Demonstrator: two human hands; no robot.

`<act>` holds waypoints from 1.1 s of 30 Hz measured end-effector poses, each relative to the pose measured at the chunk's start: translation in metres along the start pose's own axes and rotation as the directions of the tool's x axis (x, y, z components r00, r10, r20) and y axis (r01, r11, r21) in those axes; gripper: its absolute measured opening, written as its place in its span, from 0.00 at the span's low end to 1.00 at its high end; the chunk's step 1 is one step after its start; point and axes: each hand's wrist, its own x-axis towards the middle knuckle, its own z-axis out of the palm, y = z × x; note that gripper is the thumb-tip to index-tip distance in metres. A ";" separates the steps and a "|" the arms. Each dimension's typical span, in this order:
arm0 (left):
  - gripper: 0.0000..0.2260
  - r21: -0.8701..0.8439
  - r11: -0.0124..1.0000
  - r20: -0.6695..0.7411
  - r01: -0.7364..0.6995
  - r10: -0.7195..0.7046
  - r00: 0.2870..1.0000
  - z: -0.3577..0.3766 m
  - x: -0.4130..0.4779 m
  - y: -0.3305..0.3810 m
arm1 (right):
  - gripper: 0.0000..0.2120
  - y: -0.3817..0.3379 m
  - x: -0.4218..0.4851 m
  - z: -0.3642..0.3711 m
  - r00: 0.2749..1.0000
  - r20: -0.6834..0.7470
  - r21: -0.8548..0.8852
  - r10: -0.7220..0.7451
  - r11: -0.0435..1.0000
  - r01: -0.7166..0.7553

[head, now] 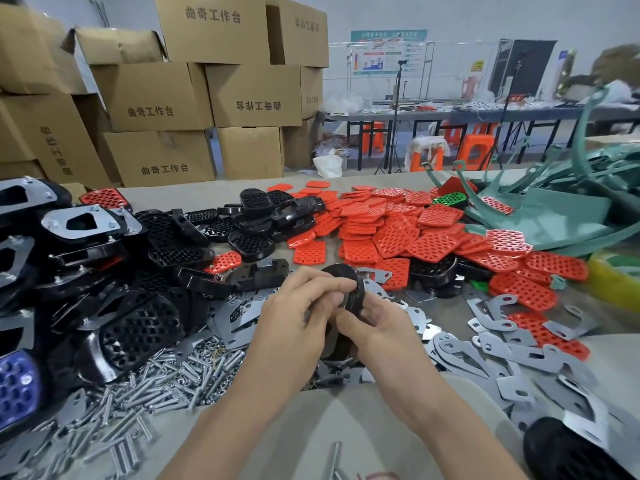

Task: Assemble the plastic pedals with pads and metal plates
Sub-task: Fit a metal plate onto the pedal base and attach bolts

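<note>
Left hand (294, 308) and right hand (379, 329) both curl fingers round a black pedal (346, 276). Red pads (398, 237) lie at one o'clock, bolts (156, 386) at seven.

We see only part of the black pedal (350, 289): our left hand (294, 308) and right hand (379, 327) cover its middle, so we cannot tell what the fingers pinch there. Far left of the hands, the view's edge cuts off a blue pad (17, 386). The wall posters (388, 53) far beyond the hands are too small to read
</note>
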 end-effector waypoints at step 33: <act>0.08 0.130 0.990 -0.113 -0.055 0.070 0.991 -0.006 -0.006 -0.002 | 0.08 -0.001 0.000 -0.001 1.000 -0.016 0.020 -0.019 1.000 0.019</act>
